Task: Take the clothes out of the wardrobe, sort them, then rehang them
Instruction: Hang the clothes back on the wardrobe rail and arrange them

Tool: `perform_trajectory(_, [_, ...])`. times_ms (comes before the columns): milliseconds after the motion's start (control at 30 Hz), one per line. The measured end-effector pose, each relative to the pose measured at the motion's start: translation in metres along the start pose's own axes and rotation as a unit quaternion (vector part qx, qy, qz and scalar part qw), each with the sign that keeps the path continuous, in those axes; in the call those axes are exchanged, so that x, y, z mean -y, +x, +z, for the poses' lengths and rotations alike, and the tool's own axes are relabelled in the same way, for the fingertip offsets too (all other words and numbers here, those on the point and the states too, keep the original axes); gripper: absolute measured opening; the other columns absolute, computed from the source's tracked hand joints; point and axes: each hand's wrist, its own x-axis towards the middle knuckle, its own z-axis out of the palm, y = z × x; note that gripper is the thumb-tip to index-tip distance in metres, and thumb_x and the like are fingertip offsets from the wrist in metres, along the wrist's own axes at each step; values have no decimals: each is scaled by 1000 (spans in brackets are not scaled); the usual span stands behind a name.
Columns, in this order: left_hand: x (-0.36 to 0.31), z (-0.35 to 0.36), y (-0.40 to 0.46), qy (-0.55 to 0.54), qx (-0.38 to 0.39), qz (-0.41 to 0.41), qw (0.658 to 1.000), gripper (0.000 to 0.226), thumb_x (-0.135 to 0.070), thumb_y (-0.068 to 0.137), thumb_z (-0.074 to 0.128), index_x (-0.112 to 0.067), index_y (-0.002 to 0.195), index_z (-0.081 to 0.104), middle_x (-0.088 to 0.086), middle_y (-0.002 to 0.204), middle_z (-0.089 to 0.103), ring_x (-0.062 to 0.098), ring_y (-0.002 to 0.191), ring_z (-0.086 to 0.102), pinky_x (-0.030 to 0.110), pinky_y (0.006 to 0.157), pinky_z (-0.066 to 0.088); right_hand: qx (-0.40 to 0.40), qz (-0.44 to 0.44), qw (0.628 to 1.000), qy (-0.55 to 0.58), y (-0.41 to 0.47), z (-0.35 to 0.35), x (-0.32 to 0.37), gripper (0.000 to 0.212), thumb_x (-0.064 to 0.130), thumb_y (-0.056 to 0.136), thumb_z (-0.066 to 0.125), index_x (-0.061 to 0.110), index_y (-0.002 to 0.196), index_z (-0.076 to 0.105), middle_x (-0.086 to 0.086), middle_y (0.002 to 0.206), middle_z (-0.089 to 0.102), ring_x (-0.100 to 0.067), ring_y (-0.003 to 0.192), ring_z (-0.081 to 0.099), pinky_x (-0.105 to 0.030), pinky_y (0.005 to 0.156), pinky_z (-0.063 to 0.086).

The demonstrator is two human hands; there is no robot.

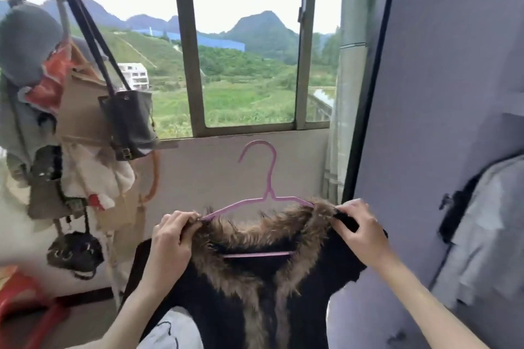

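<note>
A tall grey wardrobe [442, 110] fills the space to the right of the person's fingers, with pale clothes [487, 224] hanging inside it. Beyond the fingers is a window [243, 45] looking onto green hills. Well to the left of them stands a coat rack [56, 110] loaded with bags and garments.

Between the hands hangs a black vest [278, 278] with a brown fur collar [255, 232], draped on a pink hanger [266, 176] whose hook rises above the fingertips. The left hand [170, 238] pinches the vest's shoulder at the hanger's left end, fingers curled closed on the fabric. The right hand [360, 232] grips the opposite shoulder the same way.

The step appears to be seating the vest on the hanger. To do it well, both shoulders probably need pulling evenly over the hanger's ends, collar centred, before it goes on the wardrobe rail.
</note>
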Motion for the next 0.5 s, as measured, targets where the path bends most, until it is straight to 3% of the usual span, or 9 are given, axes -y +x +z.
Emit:
perform_trajectory(133, [-28,60,13,-71,53,56,995,28,-1,82,63,-28,86,56,-23,81,50,6,77,43,37,72,36,-11,40,999,-26,-28,-46,-27,13,21,86,64,28,96,59,18,103,52,-9,99,53,-26,90,40])
perform_trajectory(267, [-64,115,13,-128,115,90,981,18,-17,83,55,-33,91,50,-35,92,52,2,75,40,28,69,22,35,123,985,-114,-59,-88,-44,19,33,88,60,24,105,64,14,100,61,-4,96,55,-24,86,42])
perform_trajectory(367, [-92,155,7,-158,161,93,970,22,-8,87,60,-29,81,60,-19,75,54,10,77,46,28,72,22,18,186,972,-145,-87,-114,-59,17,40,88,58,24,90,63,13,88,60,-8,87,56,-29,79,44])
perform_trajectory(500, [-134,211,-9,-190,242,104,946,11,-3,84,65,-14,85,67,-19,77,54,20,81,50,34,74,36,-48,266,947,-175,-121,-149,-80,23,42,89,55,20,86,59,8,84,58,-11,81,56,-30,72,43])
